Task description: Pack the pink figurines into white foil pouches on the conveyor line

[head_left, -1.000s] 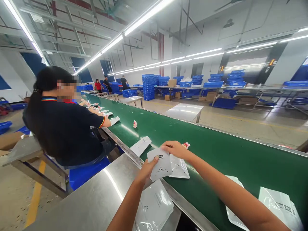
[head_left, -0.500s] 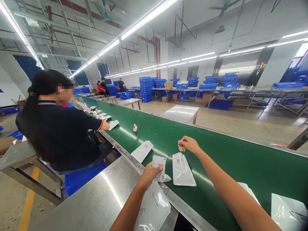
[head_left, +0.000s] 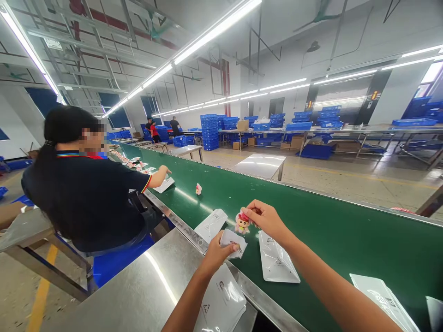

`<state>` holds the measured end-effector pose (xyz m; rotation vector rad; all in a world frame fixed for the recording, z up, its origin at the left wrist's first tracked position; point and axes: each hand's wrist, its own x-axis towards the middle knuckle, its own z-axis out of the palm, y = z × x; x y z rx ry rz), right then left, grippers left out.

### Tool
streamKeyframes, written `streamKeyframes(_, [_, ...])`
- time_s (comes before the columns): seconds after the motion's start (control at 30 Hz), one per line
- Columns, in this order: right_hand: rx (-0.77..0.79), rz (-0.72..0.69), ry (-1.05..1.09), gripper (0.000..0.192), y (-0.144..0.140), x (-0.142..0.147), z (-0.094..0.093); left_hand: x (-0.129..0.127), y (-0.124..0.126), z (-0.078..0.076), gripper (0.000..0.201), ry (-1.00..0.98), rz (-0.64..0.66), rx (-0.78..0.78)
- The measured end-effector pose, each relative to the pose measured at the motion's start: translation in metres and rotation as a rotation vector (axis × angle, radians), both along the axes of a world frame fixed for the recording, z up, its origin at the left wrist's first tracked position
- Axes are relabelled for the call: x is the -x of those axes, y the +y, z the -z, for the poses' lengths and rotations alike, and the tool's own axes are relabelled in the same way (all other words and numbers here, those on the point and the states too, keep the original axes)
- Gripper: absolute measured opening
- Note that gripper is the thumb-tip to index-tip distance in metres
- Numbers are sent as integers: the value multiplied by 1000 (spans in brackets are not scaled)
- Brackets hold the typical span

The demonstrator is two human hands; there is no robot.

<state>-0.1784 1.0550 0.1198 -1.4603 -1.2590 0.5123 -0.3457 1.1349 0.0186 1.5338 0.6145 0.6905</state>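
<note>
My left hand [head_left: 218, 253] grips a small white plastic bag [head_left: 232, 243] above the near edge of the green belt. Between the thumb and fingers of my right hand [head_left: 265, 220] is a small figurine [head_left: 242, 222] with a red top and pale face, held just above that bag. A printed white pouch [head_left: 278, 260] lies on the belt below my right hand, and another white pouch [head_left: 211, 224] lies to the left. Under my left forearm, a stack of white pouches [head_left: 221, 295] rests on the metal table. A second figurine [head_left: 198, 189] stands farther along the belt.
The green conveyor belt [head_left: 332, 230] runs from lower right to far left. A co-worker [head_left: 86, 193] sits at the left, an arm over the belt. More pouches [head_left: 384, 299] lie at lower right. The steel table [head_left: 131, 286] is in front of me.
My right hand has brought the figurine left and down, close to the bag in my left hand. Pouches on the belt have shifted rightward. The co-worker's hand has reached farther over the belt.
</note>
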Motion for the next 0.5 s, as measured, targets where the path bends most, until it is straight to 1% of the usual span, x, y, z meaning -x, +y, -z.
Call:
streamKeyframes(0.07, [-26, 17, 21, 35, -5, 1, -2, -1, -1, 0, 38, -2, 5, -21])
streamKeyframes(0.2, [-41, -11, 133, 35, -6, 7, -3, -3, -4, -3, 33, 14, 12, -61])
streamKeyframes(0.27, [-23, 6, 116, 36, -4, 6, 0, -2, -5, -4, 33, 8, 4, -67])
streamKeyframes(0.33, [10, 33, 48, 36, -3, 4, 5, -2, -5, -5, 33, -3, 2, -70])
streamKeyframes(0.4, [33, 65, -63, 34, -4, 3, 8, -1, -6, -7, 31, 4, 8, -82])
streamKeyframes(0.5, [24, 79, -244, 30, -9, 7, 9, -1, -7, -10, 32, 21, 44, -100])
